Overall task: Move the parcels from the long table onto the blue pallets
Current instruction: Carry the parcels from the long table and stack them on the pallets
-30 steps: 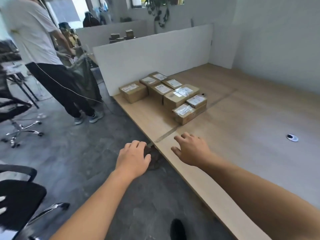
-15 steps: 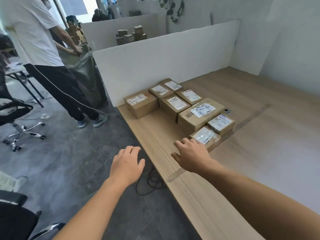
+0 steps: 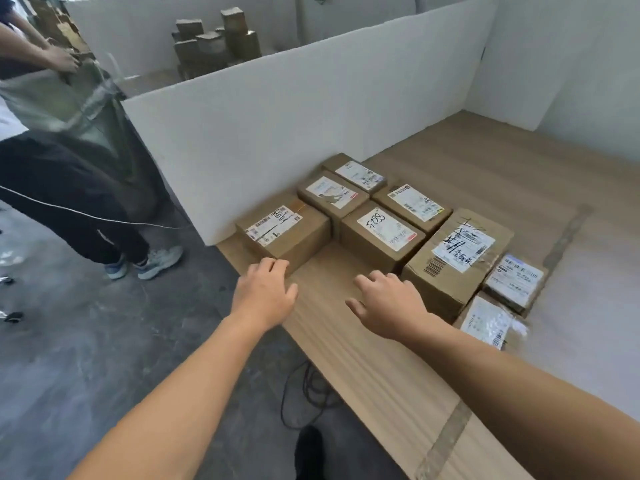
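Several brown cardboard parcels with white labels sit grouped on the long wooden table, against a white partition. The nearest left parcel lies just beyond my left hand, whose fingertips reach its front lower edge. My right hand hovers over the table with fingers spread, just in front of the parcel marked 5288 and beside a larger parcel. Two small flat parcels lie at the right. Both hands hold nothing. No blue pallet is in view.
A white partition walls the table's far side. Another person stands at the left on the grey floor, handling a green sack. More boxes are stacked behind the partition. Black cables hang below the table edge.
I have come closer to the parcels. Both hands moved forward; the left one went from over the floor to the nearest parcel's front edge.
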